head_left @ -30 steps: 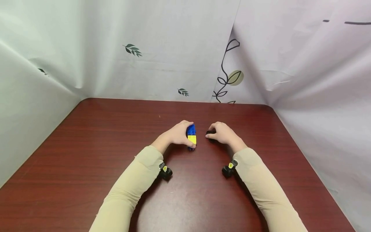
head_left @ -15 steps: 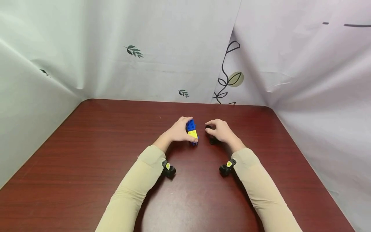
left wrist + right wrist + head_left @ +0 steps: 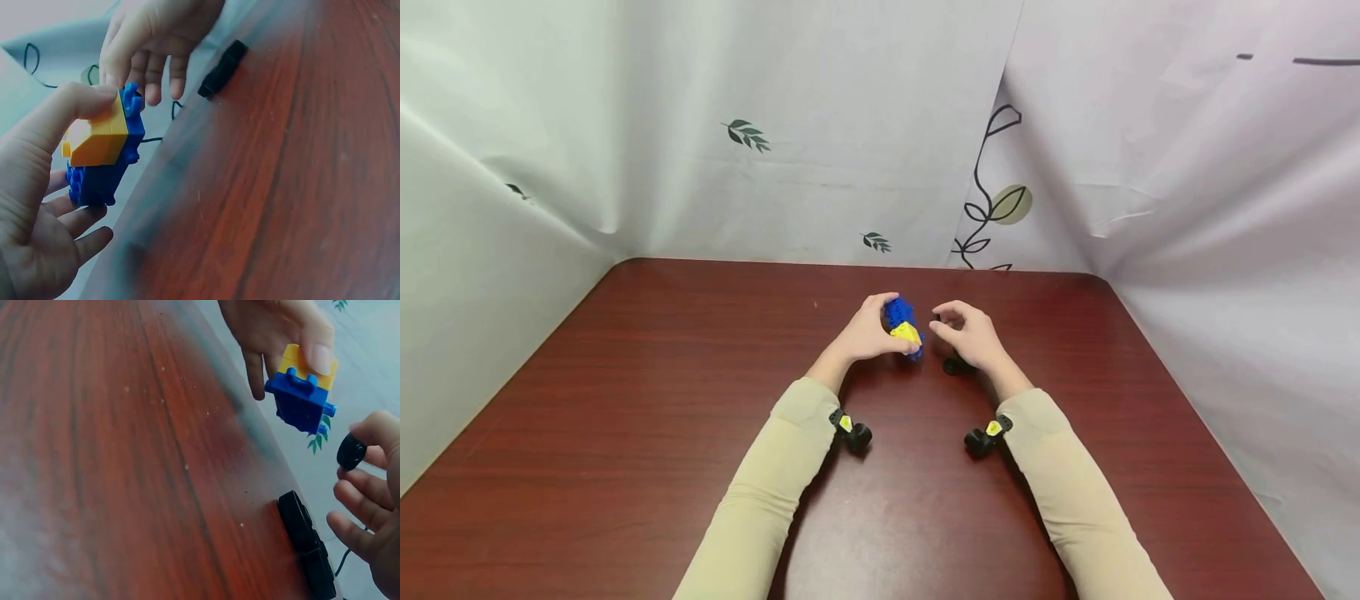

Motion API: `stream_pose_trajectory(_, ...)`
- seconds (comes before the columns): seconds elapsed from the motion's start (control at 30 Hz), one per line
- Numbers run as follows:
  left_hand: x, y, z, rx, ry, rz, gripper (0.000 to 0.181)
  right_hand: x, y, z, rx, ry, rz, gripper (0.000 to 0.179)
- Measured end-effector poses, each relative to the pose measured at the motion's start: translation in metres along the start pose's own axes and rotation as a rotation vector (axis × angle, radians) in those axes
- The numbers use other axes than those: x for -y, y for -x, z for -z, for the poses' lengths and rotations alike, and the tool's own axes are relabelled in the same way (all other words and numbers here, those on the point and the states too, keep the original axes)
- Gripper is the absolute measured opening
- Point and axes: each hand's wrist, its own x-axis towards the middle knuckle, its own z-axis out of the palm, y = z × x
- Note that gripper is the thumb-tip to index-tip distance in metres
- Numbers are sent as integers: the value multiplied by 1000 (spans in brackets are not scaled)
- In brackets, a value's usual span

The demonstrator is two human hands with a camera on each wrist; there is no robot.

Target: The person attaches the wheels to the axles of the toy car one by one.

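My left hand grips a toy vehicle body of blue building bricks, its thumb pressing on the yellow sloped brick on top. The body is held tilted, and small blue axle pegs stick out at its sides. Between thumb and fingertips, my right hand pinches a small black wheel. A short gap separates this wheel from the blue body. Below the right hand, more black wheels stand in a row on the table, partly hidden by that hand in the head view.
The dark red wooden table reaches back to a white cloth with leaf prints, which also hangs along both sides. Each wrist carries a small black camera, the left camera and right camera facing inward.
My left hand has moved away from me and to the right, turning the toy body. My right hand has lifted one wheel away from the others, which stay on the table.
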Motion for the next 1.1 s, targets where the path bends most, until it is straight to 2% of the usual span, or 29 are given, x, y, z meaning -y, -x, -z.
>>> stream_pose_trajectory(0.13,2,1,-1,-22,42,13,100,15,9,8,-3,-108,24,33)
stream_pose_trajectory(0.27,1,5,1,-31,46,25,100,37,18,17,9,-196,7,28)
stream_pose_trajectory(0.37,-1,7,2,-44,55,36,99,35,17,18,13,-254,-3,24)
stream_pose_trajectory(0.53,-3,11,1,-51,98,62,99,15,12,11,10,-335,-25,22)
stream_pose_trajectory(0.67,-3,12,0,-51,146,62,99,5,11,7,12,-349,-29,22)
stream_pose_trajectory(0.9,-1,11,-3,-37,167,10,99,9,12,6,17,-318,-14,27)
stream_pose_trajectory(1.1,0,10,-5,-30,173,-7,99,11,13,6,44,-332,-12,23)
